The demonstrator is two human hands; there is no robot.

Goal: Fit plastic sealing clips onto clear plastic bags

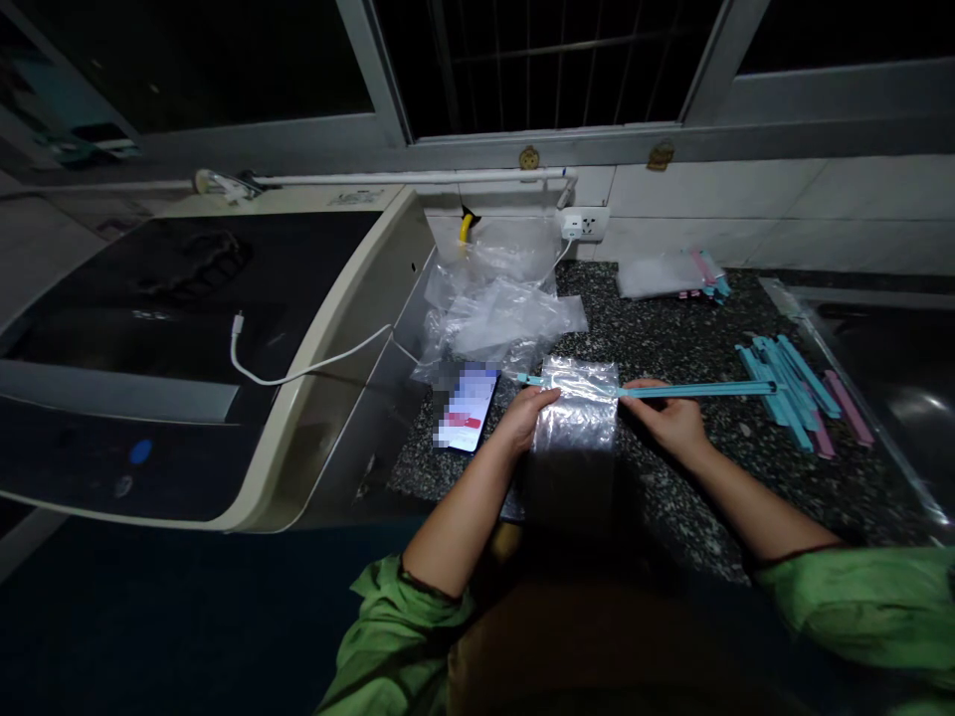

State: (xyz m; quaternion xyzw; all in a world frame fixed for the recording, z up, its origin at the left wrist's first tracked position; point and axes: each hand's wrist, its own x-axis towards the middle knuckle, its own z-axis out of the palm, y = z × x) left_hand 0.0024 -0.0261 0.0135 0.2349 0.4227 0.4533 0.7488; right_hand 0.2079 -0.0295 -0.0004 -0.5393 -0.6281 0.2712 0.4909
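Note:
A clear plastic bag (pixel 578 418) lies on the dark speckled counter (pixel 671 338) in front of me. A long blue sealing strip (pixel 693 390) runs across the bag's top edge and sticks out to the right. My left hand (pixel 526 416) pinches the bag's upper left corner, where the strip's left end shows. My right hand (pixel 671 418) grips the strip at the bag's right edge, fingers closed round it.
A lit phone (pixel 469 406) lies left of the bag. Loose clear bags (pixel 496 308) pile behind it. Several blue and pink strips (pixel 795 383) lie at right, more bags and strips (pixel 671 273) at the back. A washing machine (pixel 186 348) with a white cable (pixel 298 370) stands left.

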